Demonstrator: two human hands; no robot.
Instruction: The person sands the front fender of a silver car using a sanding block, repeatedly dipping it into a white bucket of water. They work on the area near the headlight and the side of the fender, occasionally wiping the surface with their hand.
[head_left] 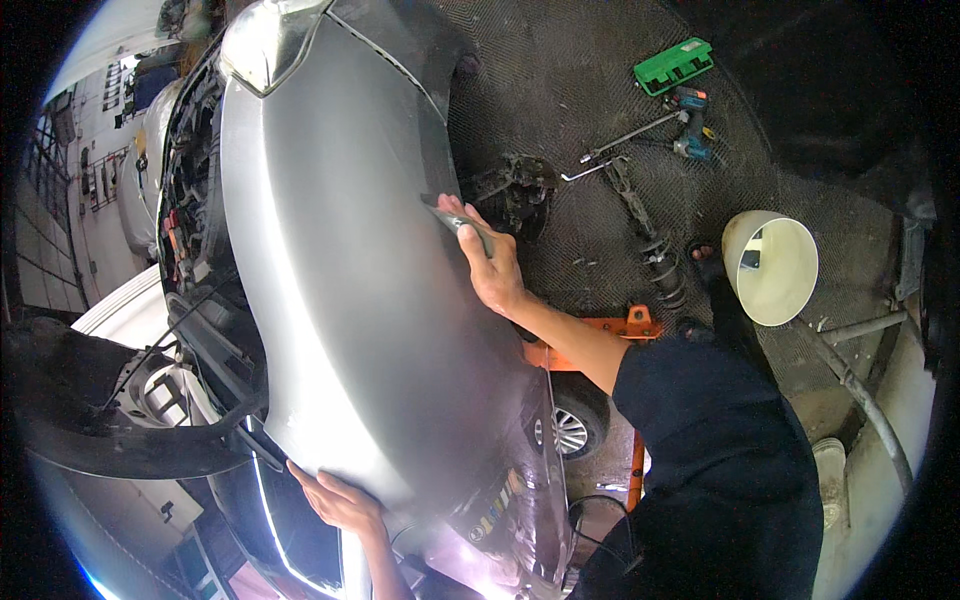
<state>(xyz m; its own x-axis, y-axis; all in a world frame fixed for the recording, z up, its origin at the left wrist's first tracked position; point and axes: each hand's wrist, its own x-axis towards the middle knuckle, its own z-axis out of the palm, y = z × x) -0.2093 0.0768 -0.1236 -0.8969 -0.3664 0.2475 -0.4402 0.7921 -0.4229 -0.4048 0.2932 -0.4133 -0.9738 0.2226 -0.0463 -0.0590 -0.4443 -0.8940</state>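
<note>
A grey car fender [350, 230] with a matte, satin surface fills the middle, its headlight [265, 42] at the far end. My right hand [490, 265] is on the fender's right edge, above the wheel arch. Between its thumb and fingers is a thin, dark grey-green sheet of what looks like sandpaper [462, 224], pressed against the panel; part of it is hidden by the hand. Closer to me, my left hand [340, 503] rests on the fender's near left edge, fingers stretched out and holding nothing.
Right of the car, a green tool case [675, 66], a cordless impact driver [690, 125] and a removed strut [650, 235] lie on the floor. A cream bucket [770, 268] stands further right. Beside the fender are an orange jack [590, 335] and a wheel [572, 425]. The engine bay [192, 190] lies exposed at left.
</note>
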